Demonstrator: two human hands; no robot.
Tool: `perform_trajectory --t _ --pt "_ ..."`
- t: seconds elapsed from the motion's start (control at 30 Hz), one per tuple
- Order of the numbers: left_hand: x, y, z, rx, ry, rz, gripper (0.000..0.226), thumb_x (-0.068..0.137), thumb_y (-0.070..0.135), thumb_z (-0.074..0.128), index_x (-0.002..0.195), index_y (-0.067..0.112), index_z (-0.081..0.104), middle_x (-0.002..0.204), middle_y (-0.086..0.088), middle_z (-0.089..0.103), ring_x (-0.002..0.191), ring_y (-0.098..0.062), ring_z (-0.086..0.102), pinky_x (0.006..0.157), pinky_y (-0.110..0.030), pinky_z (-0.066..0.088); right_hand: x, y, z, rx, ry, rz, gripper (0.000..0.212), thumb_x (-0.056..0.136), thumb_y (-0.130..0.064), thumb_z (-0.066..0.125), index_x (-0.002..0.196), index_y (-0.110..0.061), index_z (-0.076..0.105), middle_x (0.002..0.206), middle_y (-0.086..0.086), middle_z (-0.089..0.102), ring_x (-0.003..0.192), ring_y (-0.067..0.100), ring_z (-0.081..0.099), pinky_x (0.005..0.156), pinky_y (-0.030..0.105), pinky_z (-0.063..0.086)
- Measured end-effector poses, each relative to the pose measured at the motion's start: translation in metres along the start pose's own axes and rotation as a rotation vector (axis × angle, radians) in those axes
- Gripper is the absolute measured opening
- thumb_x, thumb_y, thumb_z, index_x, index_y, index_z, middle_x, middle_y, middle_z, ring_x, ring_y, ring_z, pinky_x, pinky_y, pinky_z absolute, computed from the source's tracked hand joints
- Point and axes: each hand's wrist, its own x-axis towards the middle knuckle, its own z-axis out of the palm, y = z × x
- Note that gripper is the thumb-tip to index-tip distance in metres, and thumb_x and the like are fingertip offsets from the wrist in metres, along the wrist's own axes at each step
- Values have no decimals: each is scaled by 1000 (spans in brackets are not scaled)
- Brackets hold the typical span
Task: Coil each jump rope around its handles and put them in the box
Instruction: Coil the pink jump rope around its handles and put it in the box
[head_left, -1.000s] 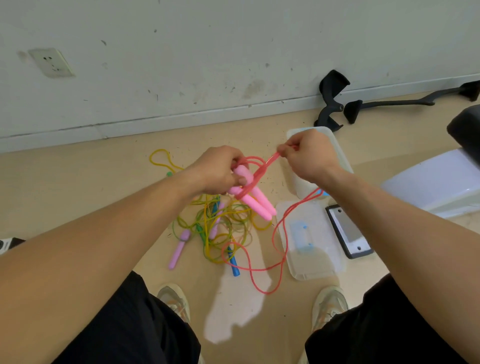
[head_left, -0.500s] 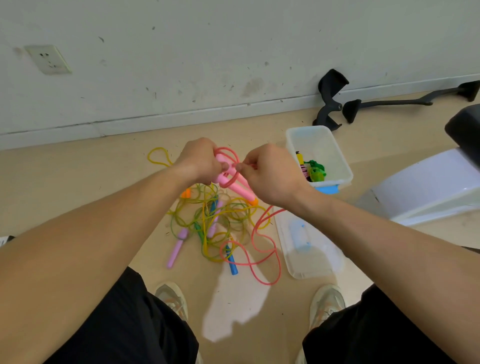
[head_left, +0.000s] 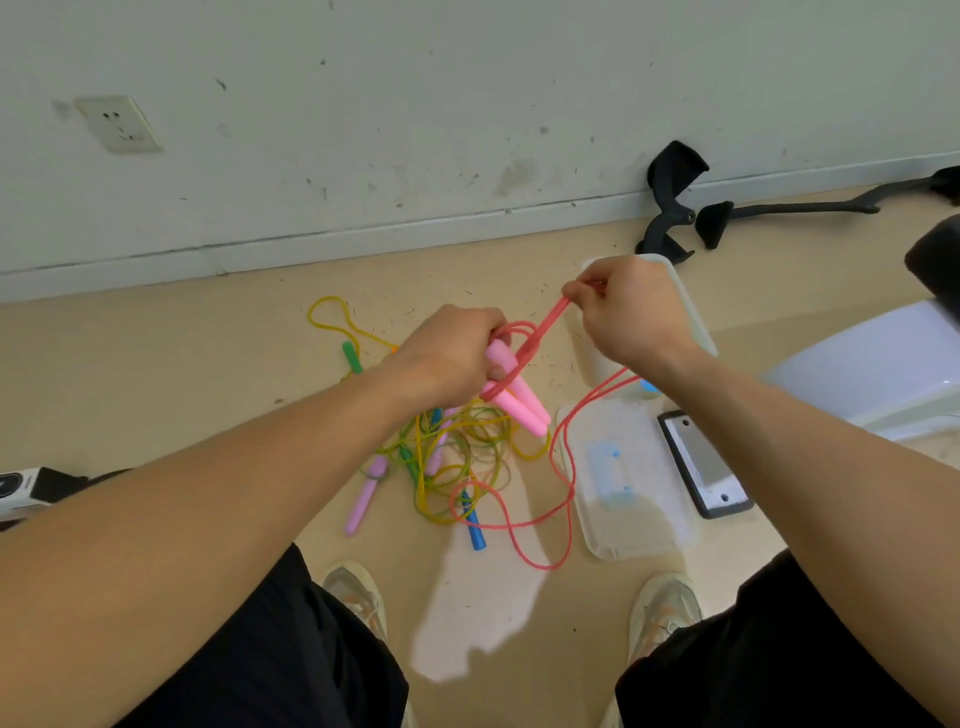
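My left hand (head_left: 451, 357) grips two pink handles (head_left: 519, 402) held side by side, with red cord looped around them. My right hand (head_left: 631, 312) pinches the red rope (head_left: 545, 323) and holds it taut, up and to the right of the handles. The rest of the red cord (head_left: 563, 467) hangs down and trails in loops on the floor. Mostly hidden behind my right hand is the clear plastic box (head_left: 696, 322). A tangle of yellow and green ropes (head_left: 457, 452) with purple (head_left: 363, 499), green (head_left: 352, 356) and blue (head_left: 474, 525) handles lies on the floor below my hands.
The box's clear lid (head_left: 628, 488) lies flat on the floor right of the tangle, a dark-framed plate (head_left: 704, 467) beside it. Black parts (head_left: 670, 202) lie by the wall. A white object (head_left: 872, 364) sits at right. My shoes (head_left: 358, 597) are below.
My right hand has pulled away from the handles, up and to the right, drawing the red cord taut again and covering the box. My left hand kept its grip.
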Motion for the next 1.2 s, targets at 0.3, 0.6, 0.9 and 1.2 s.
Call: perform_trajectory --t 0.3,0.6,0.9,1.2 --pt "-6 8 -19 -329 -2 119 29 77 11 80 101 21 67 92 1 70 79 -15 64 67 -31 56 12 26 -7 125 -24 90 27 96 -42 61 88 -18 73 73 -1 63 65 13 55 58 27 39" --pt "-8 11 -42 -1014 -11 -12 27 93 1 62 111 21 61 98 3 72 76 -21 73 61 -35 61 -3 24 5 548 -313 126 30 94 -20 61 68 -5 60 57 0 44 52 12 37 50 25 32" --pt "6 2 -22 -1035 359 -253 23 94 7 65 115 10 58 122 -9 63 95 -32 70 58 -35 61 -39 -31 39 541 -358 83 34 104 -33 47 78 -14 56 59 0 46 47 21 51 55 32 44" --pt "15 -22 -20 -433 477 -145 30 81 18 72 110 20 65 95 7 63 89 -24 65 79 -38 56 -34 -34 16 -165 -259 -277 33 101 -36 47 74 -20 57 74 6 61 82 37 59 62 33 32"
